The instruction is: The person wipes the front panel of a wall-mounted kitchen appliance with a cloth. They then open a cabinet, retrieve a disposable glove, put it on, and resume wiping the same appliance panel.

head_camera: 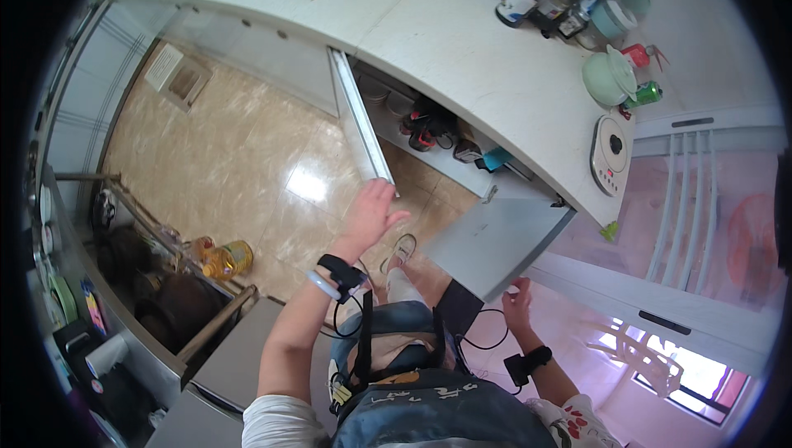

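My left hand (371, 216) is at the free edge of the left cabinet door (362, 120), its fingertips against the end and its thumb spread away. It does not grip around the door. My right hand (518, 307) is beside the outer corner of the right cabinet door (504, 241), fingers bent with gaps between them. Whether it touches the door is hard to tell. Both doors stand swung out from the base cabinet. On the cabinet shelf (455, 166) are stacked bowls (374, 90), dark jars with red parts (422, 138) and a blue item (496, 158).
Above the cabinet runs a white countertop (433, 52) with a green lidded pot (605, 80), a green can (646, 95) and an induction cooker (612, 154). An oil bottle (229, 259) stands on the tiled floor (247, 138) to the left. A sliding door (619, 284) is at right.
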Demonstrator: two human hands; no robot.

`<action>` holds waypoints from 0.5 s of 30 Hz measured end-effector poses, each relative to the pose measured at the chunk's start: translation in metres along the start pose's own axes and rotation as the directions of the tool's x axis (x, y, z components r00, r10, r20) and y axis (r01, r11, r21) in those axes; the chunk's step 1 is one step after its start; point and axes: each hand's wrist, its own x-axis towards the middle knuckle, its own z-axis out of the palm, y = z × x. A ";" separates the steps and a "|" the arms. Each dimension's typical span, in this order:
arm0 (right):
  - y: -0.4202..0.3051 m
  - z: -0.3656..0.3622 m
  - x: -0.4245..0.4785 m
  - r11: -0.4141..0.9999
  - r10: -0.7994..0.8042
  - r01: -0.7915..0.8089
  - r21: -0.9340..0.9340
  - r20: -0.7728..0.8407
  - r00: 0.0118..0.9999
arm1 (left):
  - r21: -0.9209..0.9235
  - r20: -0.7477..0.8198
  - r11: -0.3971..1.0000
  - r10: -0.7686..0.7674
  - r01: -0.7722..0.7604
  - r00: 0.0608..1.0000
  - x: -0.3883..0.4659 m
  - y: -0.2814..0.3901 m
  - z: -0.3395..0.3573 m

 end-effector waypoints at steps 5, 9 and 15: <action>0.058 -0.045 -0.007 0.818 -0.291 0.312 -0.483 0.120 0.949 | -0.027 -0.155 0.958 -0.287 0.286 0.945 -0.039 -0.019 -0.043; 0.037 -0.049 0.060 0.559 0.341 0.123 -0.820 0.363 0.867 | -0.030 -0.191 0.937 -0.347 0.348 0.918 -0.053 -0.045 -0.056; 0.017 0.028 0.220 0.850 0.379 -0.473 0.232 0.352 0.856 | -0.174 -0.217 0.896 -0.439 0.408 0.872 -0.065 -0.043 -0.068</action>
